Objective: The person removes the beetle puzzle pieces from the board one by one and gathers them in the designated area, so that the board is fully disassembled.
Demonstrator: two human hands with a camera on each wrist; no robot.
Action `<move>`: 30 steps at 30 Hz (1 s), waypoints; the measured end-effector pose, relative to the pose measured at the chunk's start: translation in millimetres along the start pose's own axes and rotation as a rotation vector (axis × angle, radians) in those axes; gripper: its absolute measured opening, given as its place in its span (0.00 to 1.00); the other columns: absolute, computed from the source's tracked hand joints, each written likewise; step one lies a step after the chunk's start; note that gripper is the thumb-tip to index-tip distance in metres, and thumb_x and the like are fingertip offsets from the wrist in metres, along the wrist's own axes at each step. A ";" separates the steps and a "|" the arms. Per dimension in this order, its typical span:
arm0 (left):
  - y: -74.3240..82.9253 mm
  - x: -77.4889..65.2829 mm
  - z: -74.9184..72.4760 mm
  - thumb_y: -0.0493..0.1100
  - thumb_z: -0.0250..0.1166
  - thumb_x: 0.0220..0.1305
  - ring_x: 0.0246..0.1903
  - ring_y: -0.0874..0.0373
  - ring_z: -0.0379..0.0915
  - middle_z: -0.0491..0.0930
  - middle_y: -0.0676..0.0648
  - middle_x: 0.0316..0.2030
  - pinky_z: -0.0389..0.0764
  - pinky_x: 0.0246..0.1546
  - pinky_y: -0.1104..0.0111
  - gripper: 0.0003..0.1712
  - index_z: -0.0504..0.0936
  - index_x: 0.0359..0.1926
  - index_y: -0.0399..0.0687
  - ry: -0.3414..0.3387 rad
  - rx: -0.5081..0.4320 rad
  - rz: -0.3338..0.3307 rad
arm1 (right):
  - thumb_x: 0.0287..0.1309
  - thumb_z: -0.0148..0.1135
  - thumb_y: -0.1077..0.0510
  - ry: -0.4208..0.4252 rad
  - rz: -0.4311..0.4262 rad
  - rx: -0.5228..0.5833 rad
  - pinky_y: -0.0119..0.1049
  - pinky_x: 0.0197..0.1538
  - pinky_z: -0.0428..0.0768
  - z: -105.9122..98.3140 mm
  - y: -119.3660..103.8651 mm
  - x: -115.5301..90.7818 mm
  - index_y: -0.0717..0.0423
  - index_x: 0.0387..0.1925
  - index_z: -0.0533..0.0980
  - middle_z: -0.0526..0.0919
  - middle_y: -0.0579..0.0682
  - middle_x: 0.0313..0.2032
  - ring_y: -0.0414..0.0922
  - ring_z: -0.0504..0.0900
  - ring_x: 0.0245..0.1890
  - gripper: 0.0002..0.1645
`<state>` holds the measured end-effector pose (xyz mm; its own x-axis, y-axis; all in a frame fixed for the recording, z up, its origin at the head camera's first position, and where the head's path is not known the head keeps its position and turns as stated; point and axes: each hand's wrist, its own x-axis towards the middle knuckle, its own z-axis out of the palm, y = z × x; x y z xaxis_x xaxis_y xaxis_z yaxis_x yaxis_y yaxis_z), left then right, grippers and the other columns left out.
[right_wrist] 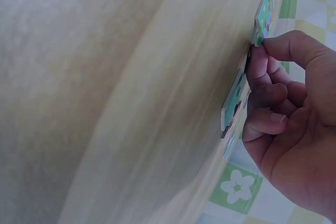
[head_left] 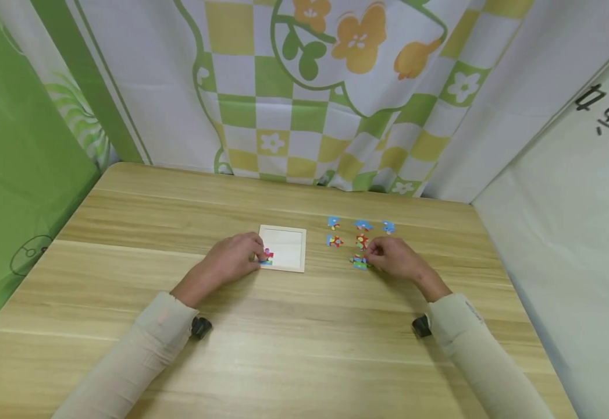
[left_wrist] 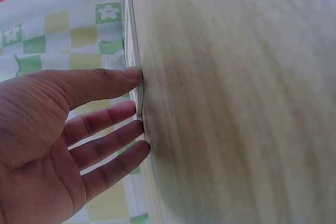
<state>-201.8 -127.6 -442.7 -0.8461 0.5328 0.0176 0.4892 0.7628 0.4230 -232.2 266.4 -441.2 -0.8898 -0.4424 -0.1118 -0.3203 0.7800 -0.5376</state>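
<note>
A square wooden puzzle tray [head_left: 296, 231] lies flat, a small colourful jigsaw piece [head_left: 268, 254] in its near left corner. My left hand [head_left: 233, 256] rests at the tray's left side. In the left wrist view its thumb [left_wrist: 126, 80] touches the edge, the other fingers nearly straight. To the right of the tray, my right hand [head_left: 395, 258] pinches the edge of a green-and-blue jigsaw piece [head_left: 360, 262] between thumb and forefinger. The right wrist view shows another teal-faced piece [right_wrist: 232, 103] beneath the curled fingers, hidden by the hand in the head view.
Behind the right hand lie a red-and-yellow piece [head_left: 362, 241], a blue-and-red piece [head_left: 334, 241] and several blue pieces [head_left: 363, 224] along the back. A checked curtain [head_left: 304, 116] hangs at the table's [head_left: 304, 349] far edge. White sheeting [head_left: 571, 233] borders the right side.
</note>
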 end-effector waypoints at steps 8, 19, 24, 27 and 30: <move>-1.1 1.0 3.9 0.35 0.74 0.60 0.43 0.51 0.80 0.81 0.48 0.48 0.81 0.45 0.55 0.04 0.91 0.35 0.48 0.009 -0.010 0.006 | 0.65 0.63 0.64 0.016 -0.010 0.002 0.38 0.37 0.78 2.1 -3.1 1.6 0.57 0.32 0.80 0.82 0.46 0.29 0.41 0.77 0.30 0.05; 3.1 -2.0 2.7 0.34 0.72 0.62 0.57 0.40 0.77 0.79 0.38 0.58 0.79 0.55 0.49 0.07 0.92 0.40 0.45 0.014 -0.005 -0.011 | 0.66 0.62 0.63 0.012 0.021 0.002 0.37 0.34 0.75 0.4 -14.8 -0.7 0.57 0.33 0.80 0.81 0.47 0.29 0.41 0.76 0.28 0.05; 2.5 -1.2 2.5 0.33 0.70 0.61 0.60 0.41 0.75 0.81 0.38 0.58 0.74 0.61 0.49 0.09 0.91 0.42 0.43 0.003 -0.022 -0.020 | 0.66 0.61 0.63 0.053 -0.036 0.009 0.42 0.41 0.79 1.6 -31.0 2.9 0.56 0.32 0.81 0.82 0.47 0.31 0.43 0.79 0.33 0.06; 1.0 -0.4 3.3 0.32 0.70 0.60 0.55 0.44 0.77 0.82 0.40 0.55 0.76 0.58 0.51 0.13 0.88 0.47 0.40 0.001 -0.060 -0.043 | 0.65 0.61 0.64 0.082 -0.088 -0.006 0.44 0.44 0.80 4.7 -43.6 7.7 0.56 0.32 0.81 0.82 0.46 0.31 0.44 0.80 0.35 0.06; -0.6 0.2 3.8 0.32 0.71 0.59 0.54 0.45 0.78 0.82 0.40 0.54 0.76 0.58 0.52 0.20 0.84 0.54 0.37 0.008 -0.084 -0.079 | 0.66 0.61 0.63 0.074 -0.115 0.027 0.43 0.43 0.79 10.4 -58.9 15.3 0.57 0.34 0.82 0.83 0.45 0.31 0.44 0.80 0.35 0.06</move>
<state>-201.5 -126.5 -446.4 -0.8832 0.4689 -0.0123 0.4012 0.7688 0.4981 -223.5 209.1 -420.0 -0.8698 -0.4932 0.0132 -0.4132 0.7134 -0.5660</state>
